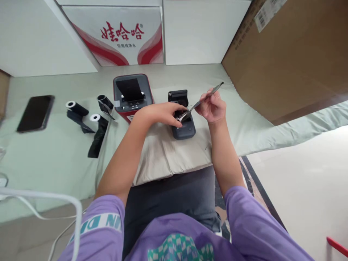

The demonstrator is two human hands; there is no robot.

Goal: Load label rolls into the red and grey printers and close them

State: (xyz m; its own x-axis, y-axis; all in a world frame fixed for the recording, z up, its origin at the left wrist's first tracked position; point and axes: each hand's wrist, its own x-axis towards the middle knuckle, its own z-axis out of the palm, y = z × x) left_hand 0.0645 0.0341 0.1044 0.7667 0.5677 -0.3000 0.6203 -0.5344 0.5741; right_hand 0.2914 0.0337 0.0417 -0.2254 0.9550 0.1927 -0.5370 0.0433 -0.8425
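I have the strip [193, 107] pinched in the right hand [214, 108]; from those fingers it slants left and bodyward to the open printer [184, 132]. The left hand [160, 113] is nearer the printer, fingers astride the strip's end, grip unclear to me.

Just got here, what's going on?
A person is working at a small dark-grey device, its black lid open. The right hand holds a long, shiny dark strip that slants down to the left hand, whose fingers are at the device. A red-and-grey boxy device stands nearby, with three black rolls farther left.
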